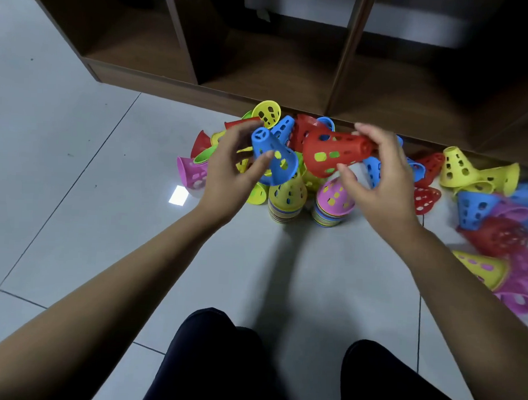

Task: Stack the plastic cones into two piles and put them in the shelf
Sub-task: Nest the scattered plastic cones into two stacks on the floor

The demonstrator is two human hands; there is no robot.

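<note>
Left hand (228,165) pinched blue cone (273,158) between thumb and fingers, narrow top up and wide mouth down, probably so it could drop straight over a pile. Right hand (380,180) gripped red cone (333,151) by its narrow end, fingers curled round it. The cone lay sideways with its mouth toward the left, so it likely needed turning upright before nesting. Both cones were held in the air just above the two piles on the floor (78,163): yellow-topped pile (286,200) and pink-topped pile (334,202), side by side, upright, near the shelf (261,65) base. One cone per hand over one pile each looked like feeding both stacks at once. Loose cones (479,177) lay tipped and heaped behind the piles and off to the right, against the shelf front, so sorting was maybe midway. The shelf compartments showed no cones inside, so no pile was stored yet. Risk: a tall pile tipping if a cone landed crooked
</note>
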